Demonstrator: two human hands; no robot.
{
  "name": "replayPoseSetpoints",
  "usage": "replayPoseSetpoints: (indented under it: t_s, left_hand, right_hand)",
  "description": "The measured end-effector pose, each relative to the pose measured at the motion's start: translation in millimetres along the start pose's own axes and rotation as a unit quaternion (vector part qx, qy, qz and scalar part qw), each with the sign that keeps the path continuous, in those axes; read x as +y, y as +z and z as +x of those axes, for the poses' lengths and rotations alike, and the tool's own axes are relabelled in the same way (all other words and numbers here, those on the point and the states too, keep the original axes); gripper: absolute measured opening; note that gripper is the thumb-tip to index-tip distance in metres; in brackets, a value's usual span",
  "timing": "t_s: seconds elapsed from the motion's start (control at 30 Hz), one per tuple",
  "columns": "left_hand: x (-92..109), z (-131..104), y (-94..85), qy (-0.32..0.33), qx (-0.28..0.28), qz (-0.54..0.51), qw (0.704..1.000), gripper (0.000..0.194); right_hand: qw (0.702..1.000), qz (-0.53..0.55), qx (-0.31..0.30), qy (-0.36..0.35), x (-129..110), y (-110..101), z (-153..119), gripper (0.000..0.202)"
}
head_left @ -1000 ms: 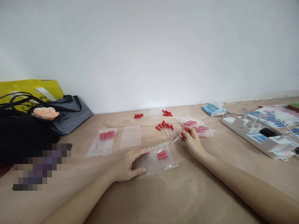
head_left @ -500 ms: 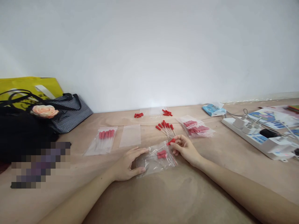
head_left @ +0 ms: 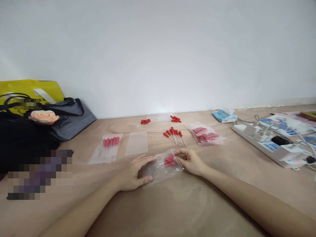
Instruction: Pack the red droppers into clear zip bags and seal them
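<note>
A clear zip bag (head_left: 155, 172) lies in front of me, with several glass droppers with red rubber bulbs (head_left: 170, 163) inside it. My left hand (head_left: 138, 172) rests at the bag's left end, thumb and fingers spread apart and touching the plastic. At the bag's mouth on the right, my right hand (head_left: 189, 161) has its fingers closed at the bulb end of a dropper (head_left: 170, 158); the fingertips are partly hidden by the plastic. Just beyond lies a loose fan of red-bulbed droppers (head_left: 174, 134).
A filled dropper bag (head_left: 111, 143) and a flat zip bag (head_left: 137, 143) lie to the left. Stacked filled bags (head_left: 206, 135) lie right. Red bulbs (head_left: 145, 121) and glass tubes (head_left: 163, 120) sit by the wall. A power strip (head_left: 266, 146), tissue pack (head_left: 224, 116) and striped bag (head_left: 74, 118) flank them.
My right hand has moved slightly left and down, and the dropper it held at the bag's mouth has slid into the bag beside the others. My left hand stays at the bag's left end.
</note>
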State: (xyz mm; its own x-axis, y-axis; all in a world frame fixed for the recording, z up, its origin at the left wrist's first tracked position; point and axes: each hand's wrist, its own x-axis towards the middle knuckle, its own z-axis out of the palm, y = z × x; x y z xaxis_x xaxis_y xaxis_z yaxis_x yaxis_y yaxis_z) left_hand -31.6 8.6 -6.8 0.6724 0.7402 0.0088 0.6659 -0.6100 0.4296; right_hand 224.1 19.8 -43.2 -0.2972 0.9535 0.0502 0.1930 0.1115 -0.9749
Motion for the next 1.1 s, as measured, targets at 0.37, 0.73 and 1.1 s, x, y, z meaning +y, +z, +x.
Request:
replayPoseSetpoints:
  t_s: [0.37, 0.73, 1.1]
  left_hand:
    - [1, 0, 0.7, 0.009, 0.010, -0.004, 1.000, 0.055]
    - [1, 0, -0.2, 0.020, 0.023, -0.010, 0.999, 0.053]
    - [3, -1, -1.2, 0.020, 0.018, -0.013, 1.000, 0.052]
  right_hand:
    - [0.998, -0.021, -0.028, -0.044, -3, -1, 7, 0.033]
    - [0.999, -0.005, -0.030, -0.035, -6, 1, 4, 0.033]
    - [0.921, -0.292, 0.258, 0.010, -21, -34, 76, 0.021]
